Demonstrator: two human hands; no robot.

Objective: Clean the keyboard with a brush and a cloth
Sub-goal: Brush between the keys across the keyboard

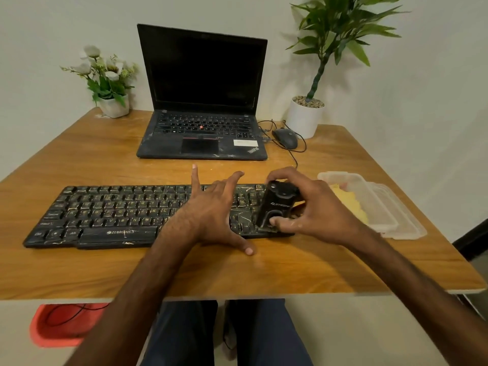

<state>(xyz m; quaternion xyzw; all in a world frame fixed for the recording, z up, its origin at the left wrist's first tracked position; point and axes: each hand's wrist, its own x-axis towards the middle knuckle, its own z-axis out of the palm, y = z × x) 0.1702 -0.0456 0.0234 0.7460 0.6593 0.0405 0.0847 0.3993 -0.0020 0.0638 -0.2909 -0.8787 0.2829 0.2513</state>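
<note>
While the person's left hand (211, 215) lies across the keys of the black keyboard (105, 212), right of its middle, its grip is wide. The fingers are fanned out straight and the thumb reaches down onto the desk (79, 159) just past the keyboard's near side. The right hand (314, 207) is busy with a small black brush (277, 204). That grip is closed round it, fingers curled over the far end and thumb pressed against the near end. The brush rests on the keys at the keyboard's right end, with its underside hidden from where I stand. The keyboard runs along the near half of the desk, roughly parallel to the near edge, and its keys are streaked with pale grime. A yellow cloth (348, 204) lies in a clear plastic container (396, 220) by the right edge, just beside the right hand and partly hidden behind it. Farther back an open laptop (203, 101) with a dark screen sits at the middle of the far edge. A wired mouse (285, 137) lies just to its right. A leafy plant (305, 117) in a white pot stands at the far right corner, and a flower pot (113, 104) with white blooms stands at the far left corner.
</note>
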